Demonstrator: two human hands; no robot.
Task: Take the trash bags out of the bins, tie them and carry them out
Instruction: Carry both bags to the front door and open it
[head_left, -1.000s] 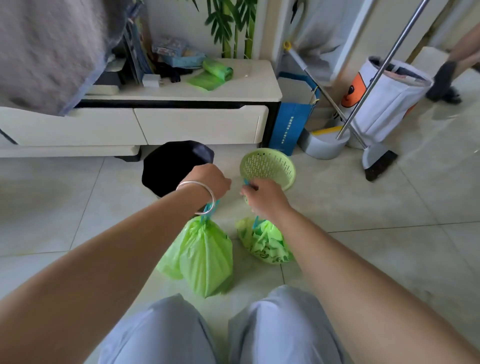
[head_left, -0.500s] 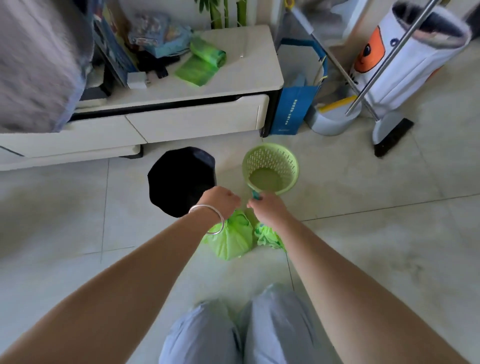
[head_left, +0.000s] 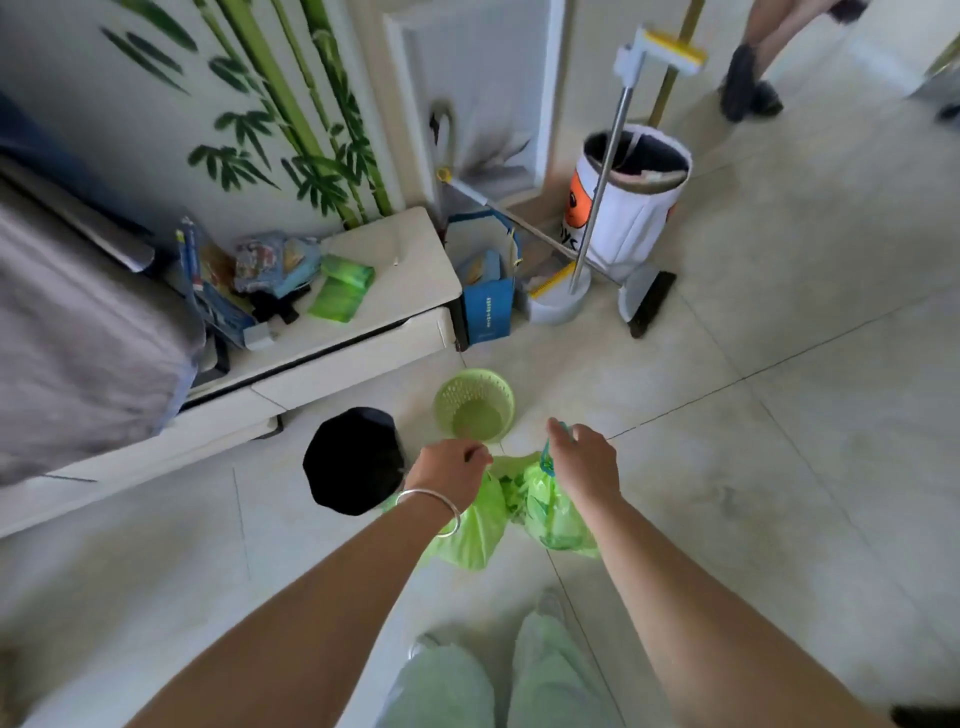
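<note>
Head cam: my left hand grips one green trash bag by its top, right hand pinches the other bag's blue drawstring. Both hang just below my fists, w/ green basket bin & black bin beyond.

Single head view looks steeply down, close.
</note>
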